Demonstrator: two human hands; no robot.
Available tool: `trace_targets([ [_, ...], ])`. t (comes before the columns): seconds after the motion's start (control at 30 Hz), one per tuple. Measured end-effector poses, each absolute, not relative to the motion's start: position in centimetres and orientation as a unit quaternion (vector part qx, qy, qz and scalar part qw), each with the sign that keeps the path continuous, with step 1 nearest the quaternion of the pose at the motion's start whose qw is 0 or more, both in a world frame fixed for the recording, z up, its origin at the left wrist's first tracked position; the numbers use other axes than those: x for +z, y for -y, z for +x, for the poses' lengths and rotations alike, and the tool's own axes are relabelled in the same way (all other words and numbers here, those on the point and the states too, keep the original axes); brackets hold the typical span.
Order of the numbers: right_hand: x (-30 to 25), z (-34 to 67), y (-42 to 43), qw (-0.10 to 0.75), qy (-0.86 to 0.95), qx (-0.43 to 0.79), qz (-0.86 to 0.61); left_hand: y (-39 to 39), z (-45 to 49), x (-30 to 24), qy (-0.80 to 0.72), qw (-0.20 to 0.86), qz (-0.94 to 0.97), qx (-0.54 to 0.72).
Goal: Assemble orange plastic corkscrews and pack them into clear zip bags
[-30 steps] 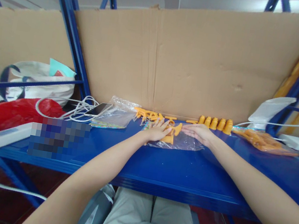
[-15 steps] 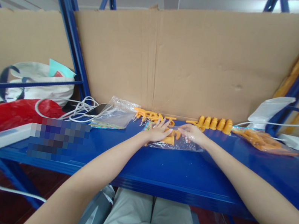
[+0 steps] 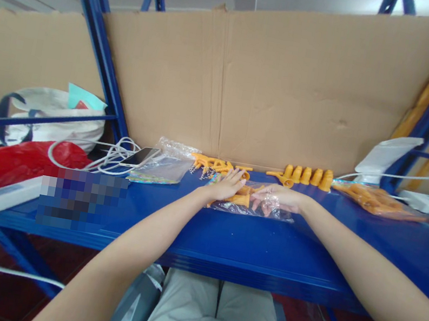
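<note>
A clear plastic bag (image 3: pixel 227 206) with orange plastic pieces (image 3: pixel 242 197) in it lies flat on the blue shelf. My left hand (image 3: pixel 227 185) rests on the bag's left part, palm down with its fingers stretched out. At the bag's right end, my right hand (image 3: pixel 277 198) has its fingers bent and closed on the clear film, which partly covers the fingertips. Just behind the hands lie loose orange pieces with small chains (image 3: pixel 211 165) and an orange horn-shaped piece (image 3: pixel 283 179).
Several orange cups (image 3: pixel 306 176) stand in a row by the cardboard wall (image 3: pixel 283 95). Right of them lies a filled bag of orange parts (image 3: pixel 376 200). Leftward are flat clear bags (image 3: pixel 164 168), a phone (image 3: pixel 145 156), white cables (image 3: pixel 116 158) and a red bag (image 3: pixel 29 159).
My right hand has shifted slightly down, and clear film now lies over its fingers. My left hand stays on the bag, with its fingers a little closer together.
</note>
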State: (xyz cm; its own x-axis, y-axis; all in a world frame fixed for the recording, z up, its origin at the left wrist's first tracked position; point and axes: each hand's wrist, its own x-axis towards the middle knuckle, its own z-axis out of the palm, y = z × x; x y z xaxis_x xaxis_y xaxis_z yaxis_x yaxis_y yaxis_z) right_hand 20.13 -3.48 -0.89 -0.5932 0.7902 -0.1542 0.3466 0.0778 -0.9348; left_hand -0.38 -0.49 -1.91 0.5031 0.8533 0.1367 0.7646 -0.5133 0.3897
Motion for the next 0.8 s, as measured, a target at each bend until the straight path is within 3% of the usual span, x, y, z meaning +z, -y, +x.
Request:
trace_targets([
  [0.33,-1.1,19.9,3.5,0.273,0.657,0.511,-0.482,-0.3,-0.8,-2.4,-0.459,0.109,0.866,0.165],
  [0.6,-2.0,20.0,2.7,0.225,0.765,0.294,-0.527,-0.1,-0.9,-2.1,-0.434,0.122,0.88,0.151],
  [0.8,-1.8,19.4,2.8,0.244,0.811,0.172,-0.502,0.0,-0.9,-2.0,-0.434,0.13,0.88,0.144],
])
